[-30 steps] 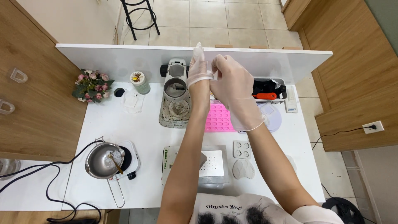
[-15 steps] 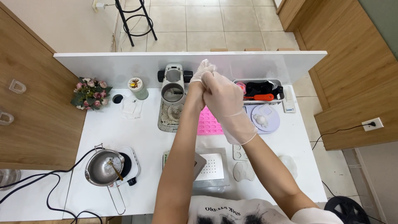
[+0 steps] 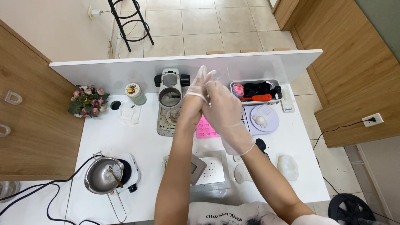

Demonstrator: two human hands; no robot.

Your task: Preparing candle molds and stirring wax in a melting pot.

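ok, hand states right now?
Left hand: fingers open, half inside a glove.
Right hand: gloved, gripping the left's glove cuff.

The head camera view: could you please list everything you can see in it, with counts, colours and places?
table: one, white, centre
flower bunch: one, pink, far left
small jar: one, pale green, beside the flowers
pot: one, steel, on the hotplate, near left
hotplate: one, white, near left
silicone mould: one, pink, under the arms
tool tray: one, grey, far right
round plate: one, lilac, right
stool: one, black, on the floor beyond
left hand: half gloved, raised
right hand: clear glove, pulling the left glove on
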